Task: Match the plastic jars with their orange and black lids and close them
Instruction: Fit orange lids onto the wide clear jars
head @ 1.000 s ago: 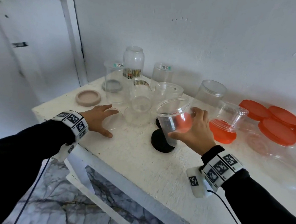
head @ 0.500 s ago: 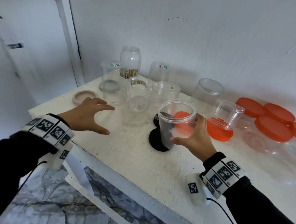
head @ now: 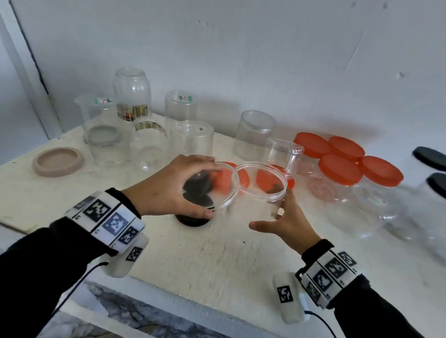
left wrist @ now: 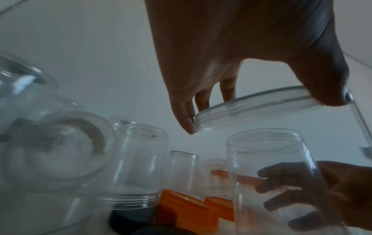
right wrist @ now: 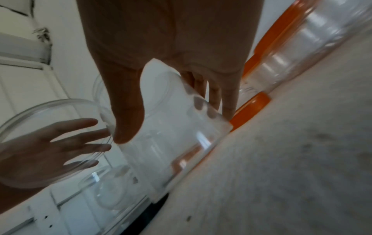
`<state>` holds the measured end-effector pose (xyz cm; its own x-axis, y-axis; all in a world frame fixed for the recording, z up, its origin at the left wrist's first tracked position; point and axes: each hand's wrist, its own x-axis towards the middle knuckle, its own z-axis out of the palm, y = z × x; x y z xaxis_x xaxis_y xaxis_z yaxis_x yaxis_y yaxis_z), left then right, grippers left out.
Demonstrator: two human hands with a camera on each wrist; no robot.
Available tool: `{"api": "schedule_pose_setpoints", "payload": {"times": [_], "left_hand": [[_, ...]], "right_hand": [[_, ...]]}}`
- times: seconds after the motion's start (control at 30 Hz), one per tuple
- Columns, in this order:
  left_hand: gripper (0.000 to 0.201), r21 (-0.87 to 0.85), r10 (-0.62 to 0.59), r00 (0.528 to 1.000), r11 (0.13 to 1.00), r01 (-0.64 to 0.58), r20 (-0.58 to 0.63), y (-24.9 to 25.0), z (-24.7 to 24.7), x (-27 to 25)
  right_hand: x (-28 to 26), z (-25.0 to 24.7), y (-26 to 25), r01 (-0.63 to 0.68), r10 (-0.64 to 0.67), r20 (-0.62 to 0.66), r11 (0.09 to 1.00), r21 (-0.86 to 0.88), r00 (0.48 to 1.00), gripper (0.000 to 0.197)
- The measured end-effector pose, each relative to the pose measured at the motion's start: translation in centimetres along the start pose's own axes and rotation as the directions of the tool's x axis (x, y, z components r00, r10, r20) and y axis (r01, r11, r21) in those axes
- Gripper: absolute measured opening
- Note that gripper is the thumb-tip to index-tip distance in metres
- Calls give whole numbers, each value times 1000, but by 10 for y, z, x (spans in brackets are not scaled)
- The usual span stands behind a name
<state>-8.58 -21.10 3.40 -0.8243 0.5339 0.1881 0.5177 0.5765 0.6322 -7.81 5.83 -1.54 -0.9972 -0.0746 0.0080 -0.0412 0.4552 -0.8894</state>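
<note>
A white bench (head: 47,198) with a rough, worn top stands against a plain white wall (head: 248,54). On the left is a white door frame (head: 18,62). Below the bench, the floor (head: 144,327) looks like grey marble with dark lines.

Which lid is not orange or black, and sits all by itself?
The beige lid at the table's far left. It lies alone with its hollow side up, while the orange lids sit on jars at the right.
</note>
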Motion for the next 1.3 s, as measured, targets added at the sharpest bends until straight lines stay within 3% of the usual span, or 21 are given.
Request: {"api": "schedule_pose_setpoints", "payload": {"times": [0.17, 0.33, 0.6, 0.97, 1.17, 1.3], "left_hand": [[91, -24, 53, 999, 998, -53, 2, 20, 24, 33], [80, -61, 91, 995, 994, -89, 30, 39, 45, 61], [94, 51, 190, 978, 979, -195, 89, 60, 70, 92], [98, 142, 169, 969, 970, -196, 181, 67, 77, 103], [87, 171, 110, 944, 971, -169, 310, 76, 68, 108], [86, 210, 100, 955, 964, -163, 280, 80, 69, 109]], "right_hand": [[-17, -28, 16, -38, 39, -3, 996, 80, 999, 93], [-24, -42, 25, -59, 59, 11, 994, 93, 998, 88], [-26, -47, 29, -58, 61, -13, 987, 153, 998, 82], [-27, -53, 31, -64, 59, 29, 981, 181, 998, 80], [-25, -57, 29, -59, 51, 55, 986, 153, 997, 79], [-24, -58, 29, -57, 49, 55, 988, 141, 997, 78]]}}
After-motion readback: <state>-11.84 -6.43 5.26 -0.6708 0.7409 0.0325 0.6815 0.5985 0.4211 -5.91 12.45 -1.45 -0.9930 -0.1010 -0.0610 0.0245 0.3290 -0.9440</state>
